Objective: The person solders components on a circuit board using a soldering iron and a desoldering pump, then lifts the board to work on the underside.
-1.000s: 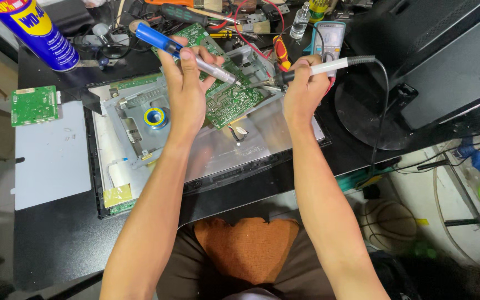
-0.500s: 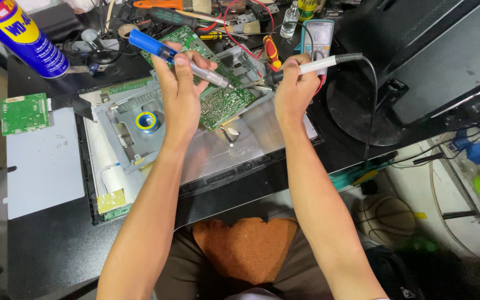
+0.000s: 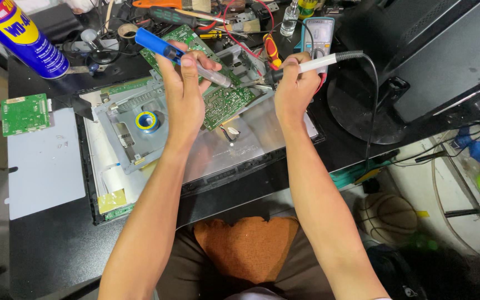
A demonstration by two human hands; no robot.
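- The left hand (image 3: 187,91) is closed around a desoldering pump (image 3: 181,57) — blue at the back end, grey metal toward the nose. Its long axis runs from upper left down to lower right, and the nose points at the near edge of the green circuit board (image 3: 223,100).
- The right hand (image 3: 294,89) is wrapped around a soldering iron (image 3: 306,65) with a white handle and a black cord (image 3: 370,111) trailing off to the right. Its axis lies nearly level, dipping to the left, with the dark tip aimed at the same board from the opposite side.
- The two tools converge — pump nose from the left, iron tip from the right — on one small patch at the board's upper right part. Whether either tip actually touches the board cannot be told (the spot is too small and partly hidden by fingers).
- The board lies tilted on a grey metal chassis (image 3: 123,119) that sits on the back of an opened flat panel (image 3: 251,141). A roll of blue and yellow tape (image 3: 147,120) rests on the chassis, just left of the left wrist.
- Both hands are about equally near the work spot; the left thumb rests on the pump's barrel.
- Well apart to the left lies a smaller green board (image 3: 24,114); a blue spray can (image 3: 20,36) stands at the upper left, and a multimeter (image 3: 318,33) sits just behind the right hand.
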